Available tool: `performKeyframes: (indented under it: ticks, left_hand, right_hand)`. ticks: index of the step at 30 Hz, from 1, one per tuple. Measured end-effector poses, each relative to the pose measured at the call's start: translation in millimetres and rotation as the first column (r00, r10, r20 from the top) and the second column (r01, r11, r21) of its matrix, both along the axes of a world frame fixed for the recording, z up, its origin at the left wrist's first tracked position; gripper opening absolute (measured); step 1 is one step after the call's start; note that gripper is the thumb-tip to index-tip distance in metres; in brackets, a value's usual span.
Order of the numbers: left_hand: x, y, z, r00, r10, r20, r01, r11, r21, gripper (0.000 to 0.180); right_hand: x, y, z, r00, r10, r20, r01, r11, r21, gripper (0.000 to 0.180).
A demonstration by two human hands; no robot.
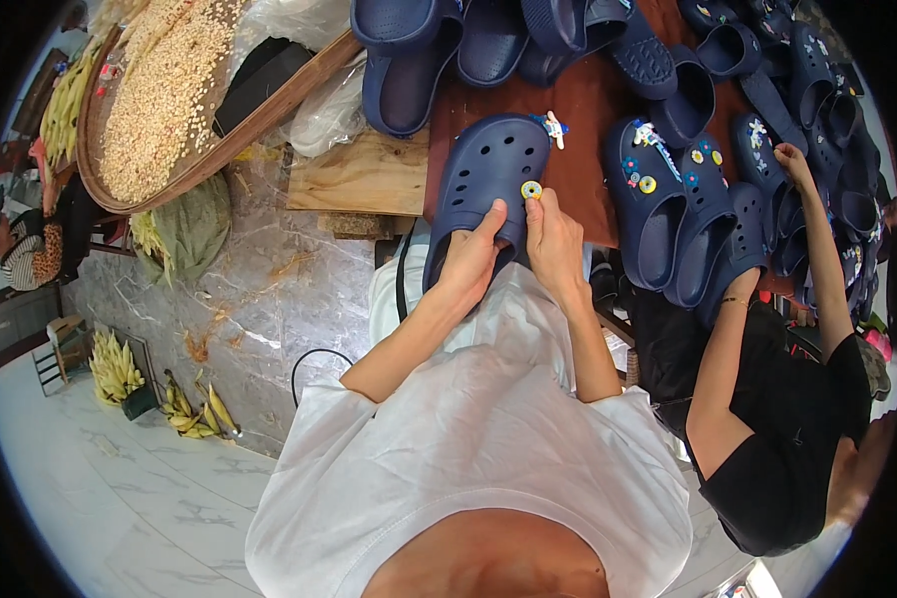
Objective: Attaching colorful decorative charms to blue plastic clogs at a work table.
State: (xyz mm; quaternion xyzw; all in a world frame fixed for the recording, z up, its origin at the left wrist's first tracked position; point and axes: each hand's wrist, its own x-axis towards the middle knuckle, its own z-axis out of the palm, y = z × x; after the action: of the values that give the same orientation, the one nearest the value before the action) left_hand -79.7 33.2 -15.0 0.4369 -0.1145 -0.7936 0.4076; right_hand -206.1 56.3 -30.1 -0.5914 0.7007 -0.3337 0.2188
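My left hand (471,261) grips the heel end of a navy perforated clog (488,184), thumb pressed on its upper, fingers curled beneath. Just right of it, my right hand (553,244) pinches a small round yellow-and-white shoe charm (531,189) against the clog's edge. Farther right, beyond my right hand, a co-worker's arm (817,234) reaches over more navy clogs (683,214).

Left hand (471,257) grips the navy clog (483,179) at its heel end, right hand (551,239) just beside it pinching a round yellow charm (531,189) onto it.
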Motion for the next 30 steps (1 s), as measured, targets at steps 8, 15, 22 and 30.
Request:
performKeyframes:
  ticks: [8, 15, 22, 30]
  left_hand:
    - [0.5, -2.1, -11.9, 0.997, -0.017, 0.073, 0.016, 1.0, 0.011, 0.041]
    - [-2.7, -9.3, -14.7, 1.0, -0.022, 0.004, 0.022, 1.0, 0.018, 0.039]
    - [-0.9, -6.0, -8.1, 0.995, 0.045, -0.09, -0.04, 0.998, 0.051, 0.04]
    - [15.1, -2.5, -4.0, 0.938, 0.178, -0.299, -0.151, 0.982, 0.109, 0.043]
  right_hand:
    - [-2.3, -6.3, -6.1, 0.996, 0.019, -0.092, -0.025, 0.997, -0.073, 0.021]
    - [-0.1, -3.4, 5.7, 0.995, 0.069, 0.071, -0.054, 0.977, -0.204, 0.015]
    - [-47.1, -63.4, -11.1, 0.976, -0.219, -0.003, 0.216, 0.966, -0.145, 0.022]
    - [-51.8, -87.9, -23.1, 0.976, -0.205, -0.079, 0.188, 0.965, -0.182, 0.025]
